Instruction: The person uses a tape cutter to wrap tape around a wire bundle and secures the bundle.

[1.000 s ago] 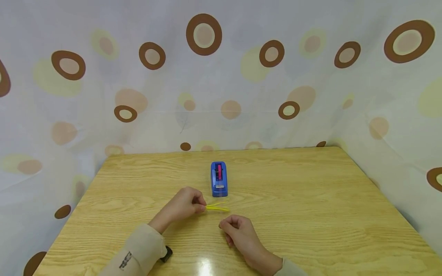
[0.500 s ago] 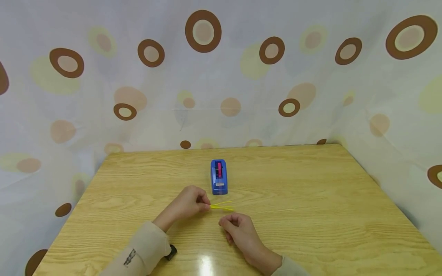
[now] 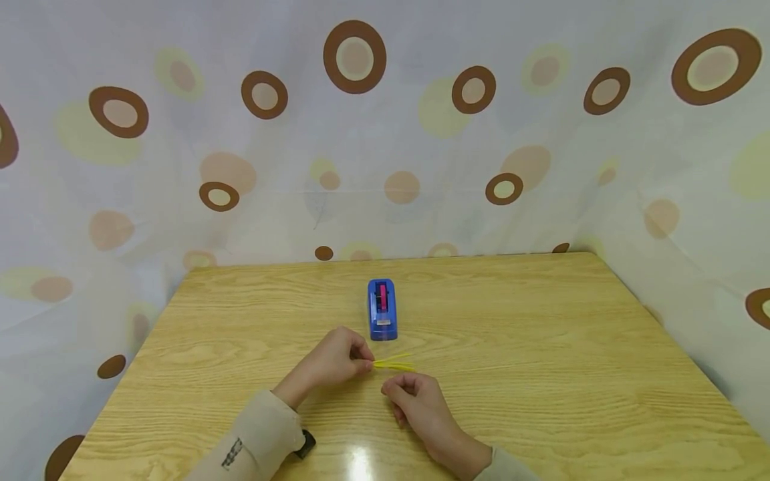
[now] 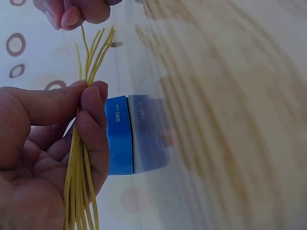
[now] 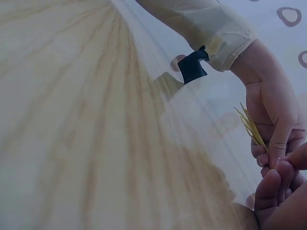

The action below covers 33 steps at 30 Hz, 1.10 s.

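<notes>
Yellow wires: a thin bundle [image 3: 396, 365] just in front of the dispenser, above the wood-grain tabletop [image 3: 511, 334], free ends fanned rightward.
Left hand: thumb and fingers [image 3: 361, 364] of the left hand [image 3: 337, 357] pinch the bundle.
Right hand: [image 3: 418, 404] near the wire ends, fingers curled and tips together; whether they hold anything, I cannot tell.
Blue deli tape dispenser: [image 3: 382, 315] stands beyond the wires, with a pink roll core [image 3: 383, 296]; the left hand partly hides it in the left wrist view.
Left cuff: a beige sleeve [image 3: 259, 427] with a black object [image 3: 305, 443] beside it.
Backdrop: circle-patterned cloth [image 3: 415, 153] behind the table.
</notes>
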{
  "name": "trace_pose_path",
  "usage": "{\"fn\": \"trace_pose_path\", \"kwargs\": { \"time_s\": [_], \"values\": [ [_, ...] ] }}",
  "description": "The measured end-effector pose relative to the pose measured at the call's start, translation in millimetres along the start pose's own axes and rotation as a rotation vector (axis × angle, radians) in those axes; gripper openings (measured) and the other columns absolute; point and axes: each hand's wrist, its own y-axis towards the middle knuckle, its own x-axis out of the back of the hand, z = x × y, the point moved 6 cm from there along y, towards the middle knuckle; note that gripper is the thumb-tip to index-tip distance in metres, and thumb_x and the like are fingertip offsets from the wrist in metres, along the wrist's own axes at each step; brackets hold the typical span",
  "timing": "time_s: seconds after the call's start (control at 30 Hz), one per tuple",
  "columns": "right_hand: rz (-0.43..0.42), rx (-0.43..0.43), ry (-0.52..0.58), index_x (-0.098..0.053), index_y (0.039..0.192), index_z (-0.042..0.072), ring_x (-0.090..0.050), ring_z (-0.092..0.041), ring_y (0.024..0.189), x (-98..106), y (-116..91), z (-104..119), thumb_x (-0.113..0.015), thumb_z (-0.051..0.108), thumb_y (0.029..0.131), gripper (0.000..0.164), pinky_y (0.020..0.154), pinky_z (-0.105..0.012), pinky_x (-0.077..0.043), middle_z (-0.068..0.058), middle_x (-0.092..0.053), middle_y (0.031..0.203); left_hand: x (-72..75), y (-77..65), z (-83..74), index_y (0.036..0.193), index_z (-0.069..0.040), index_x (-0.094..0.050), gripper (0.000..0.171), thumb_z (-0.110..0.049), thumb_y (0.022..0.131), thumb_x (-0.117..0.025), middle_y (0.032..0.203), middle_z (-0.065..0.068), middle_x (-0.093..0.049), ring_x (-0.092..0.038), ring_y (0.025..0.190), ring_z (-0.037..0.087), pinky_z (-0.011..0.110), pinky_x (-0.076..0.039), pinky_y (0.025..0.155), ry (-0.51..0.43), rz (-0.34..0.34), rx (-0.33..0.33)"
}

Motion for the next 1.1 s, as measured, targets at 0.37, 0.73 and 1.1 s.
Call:
{"fn": "trace_pose_path", "kwargs": {
  "time_s": [0.37,0.73,1.1],
  "values": [
    [0.018,0.018,0.001,-0.066,0.097,-0.010,-0.043,-0.009,0.052,-2,-3,0,-0.061,0.012,0.098,0.022,0.048,-0.019,-0.039,0.001,-0.050,0.061,-6.2,-1.3,-2.2,0.076,-0.011,-0.073,0.012,-0.003,0.086,-0.076,0.070,-0.008,-0.064,-0.055,0.067,0.010,0.027,-0.048,0.062,0.013,0.015,-0.012],
    [0.017,0.026,-0.001,-0.066,0.096,-0.009,-0.042,-0.009,0.052,-3,-5,3,-0.063,0.011,0.096,0.020,0.048,-0.019,-0.039,0.001,-0.049,0.060,-11.4,0.1,-3.0,0.075,-0.010,-0.071,0.013,-0.002,0.085,-0.075,0.069,-0.007,-0.063,-0.054,0.064,0.008,0.024,-0.047,0.059,-0.022,0.028,-0.015],
    [-0.026,0.030,-0.018,-0.069,0.093,-0.008,-0.038,-0.006,0.049,1,-2,2,-0.067,0.016,0.095,0.024,0.045,-0.019,-0.031,0.004,-0.046,0.058,-14.9,1.1,-4.5,0.078,-0.009,-0.075,0.009,-0.003,0.085,-0.076,0.073,-0.005,-0.065,-0.055,0.069,0.010,0.026,-0.048,0.061,-0.076,0.055,0.048]
  ]
}}
